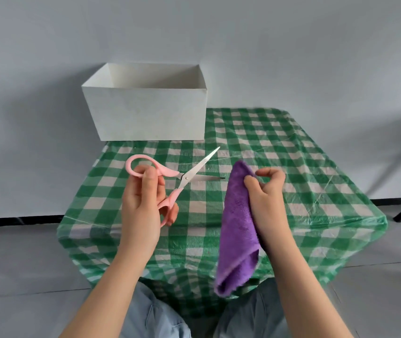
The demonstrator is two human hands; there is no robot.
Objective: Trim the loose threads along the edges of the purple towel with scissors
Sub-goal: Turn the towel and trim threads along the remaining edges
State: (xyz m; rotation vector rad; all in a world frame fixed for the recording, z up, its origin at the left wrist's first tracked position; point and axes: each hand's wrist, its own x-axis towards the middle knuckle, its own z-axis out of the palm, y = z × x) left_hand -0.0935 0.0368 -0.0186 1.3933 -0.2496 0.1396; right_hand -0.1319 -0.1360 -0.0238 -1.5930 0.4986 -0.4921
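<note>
- Pink-handled scissors [179, 182], blades spread apart, are gripped by the left hand [143, 203] at frame centre-left.
- Purple towel [238, 230] hangs pinched in the right hand [265, 196] (folded, lower end dangling).
- Beneath: green checked tablecloth [292, 172]; white box [145, 113] behind.

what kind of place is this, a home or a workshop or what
Probably a bare indoor room set up for a small tabletop task, not clearly a home or a workshop: a plain grey wall, a small table in a green checked cloth, and an open white box.
</note>
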